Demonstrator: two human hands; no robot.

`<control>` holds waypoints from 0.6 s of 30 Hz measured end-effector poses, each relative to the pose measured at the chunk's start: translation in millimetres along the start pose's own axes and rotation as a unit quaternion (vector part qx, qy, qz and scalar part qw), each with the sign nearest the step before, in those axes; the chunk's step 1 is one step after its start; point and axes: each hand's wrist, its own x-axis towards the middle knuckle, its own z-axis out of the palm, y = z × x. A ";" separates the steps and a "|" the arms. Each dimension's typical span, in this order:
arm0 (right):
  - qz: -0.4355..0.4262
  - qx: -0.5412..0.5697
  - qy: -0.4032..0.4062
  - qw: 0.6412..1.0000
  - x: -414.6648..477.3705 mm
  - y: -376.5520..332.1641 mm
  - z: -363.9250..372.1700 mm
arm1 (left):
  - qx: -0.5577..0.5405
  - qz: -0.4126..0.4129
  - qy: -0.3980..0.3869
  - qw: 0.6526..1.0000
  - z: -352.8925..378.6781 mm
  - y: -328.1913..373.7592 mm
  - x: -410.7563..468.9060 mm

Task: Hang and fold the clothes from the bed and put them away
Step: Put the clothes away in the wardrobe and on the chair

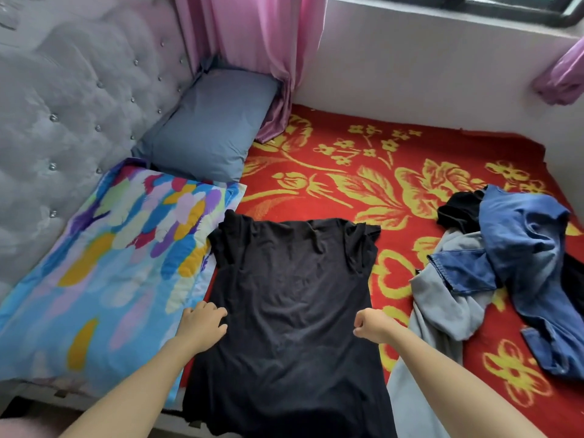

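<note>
Left hand (pixel 202 324) and right hand (pixel 373 325) in curled grips on side edges of the black T-shirt (pixel 290 279).

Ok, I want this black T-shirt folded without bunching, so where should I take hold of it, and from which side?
Pinch the black T-shirt at its side edges mid-body, left hand from the left, right hand from the right. It lies flat, collar away from you, so both edges are exposed and should lift evenly.
</note>
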 end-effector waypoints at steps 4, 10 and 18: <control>0.014 0.019 0.012 1.000 15.3 -20.8 -15.1 | -0.031 0.018 0.019 0.999 -19.5 -8.0 42.3; 0.034 0.001 0.033 0.999 38.7 -47.3 -21.7 | -0.087 0.037 0.044 0.995 -32.0 -13.2 101.8; 0.040 -0.024 0.018 0.999 58.3 -59.2 -16.9 | -0.253 -0.026 0.041 0.966 -13.0 -22.3 137.6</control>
